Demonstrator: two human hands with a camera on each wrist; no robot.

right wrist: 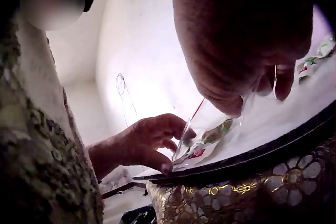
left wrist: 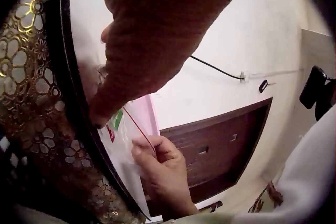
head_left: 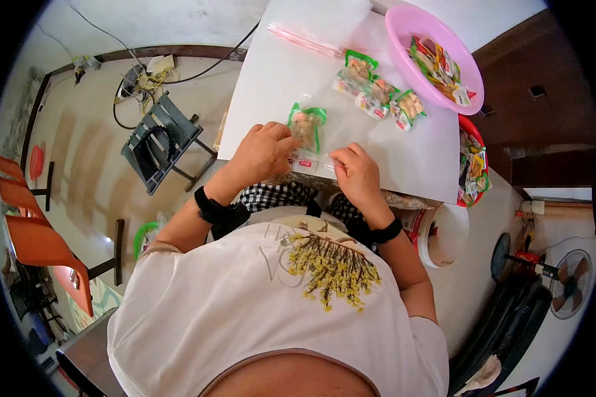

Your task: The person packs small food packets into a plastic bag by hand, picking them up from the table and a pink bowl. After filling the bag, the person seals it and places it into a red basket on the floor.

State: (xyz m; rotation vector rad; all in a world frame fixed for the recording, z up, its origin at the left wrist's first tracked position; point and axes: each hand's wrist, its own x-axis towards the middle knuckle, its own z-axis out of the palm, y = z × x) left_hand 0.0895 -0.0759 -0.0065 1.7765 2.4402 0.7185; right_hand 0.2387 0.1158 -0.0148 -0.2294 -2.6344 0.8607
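A clear plastic bag (head_left: 326, 159) with a red line along its mouth lies near the table's front edge. The green-edged food packet (head_left: 306, 126) shows at its left part, and red-and-white print is visible below. My left hand (head_left: 265, 153) touches the bag's left end, thumb and fingers apart, seen also in the right wrist view (right wrist: 142, 142). Thumb and fingers of my right hand (head_left: 359, 173) pinch the bag's edge on the right; the left wrist view shows this right hand (left wrist: 165, 174) on the red line (left wrist: 137, 125).
Several packets (head_left: 381, 91) lie on the white table (head_left: 417, 159) toward the back right. A pink basin (head_left: 470, 73) of packets stands beside them; a red basin (head_left: 485, 159) is below the right edge. Flat clear bags (head_left: 318, 23) lie at the back.
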